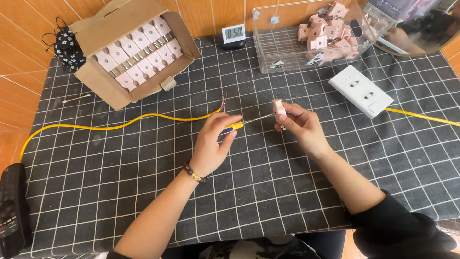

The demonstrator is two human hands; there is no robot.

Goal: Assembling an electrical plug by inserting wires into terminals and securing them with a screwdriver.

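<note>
On the dark cloth with white squares [143,201], a black remote control [12,211] lies at eight o'clock. At eleven o'clock sits an open brown cardboard box [96,72] of pink plugs. A long yellow wire [120,125] runs toward the middle. The left hand [213,144] has its fingers curled around a small yellow-handled screwdriver [232,127]. Its thin tip reaches the pink plastic plug [279,111], pinched in the right hand [302,127] at the centre. At two o'clock lies a white wall socket [362,91].

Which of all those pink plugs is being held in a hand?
The single pink plug pinched in the right hand, where the screwdriver tip meets it. The others sit untouched in the cardboard box and the clear bin.
</note>
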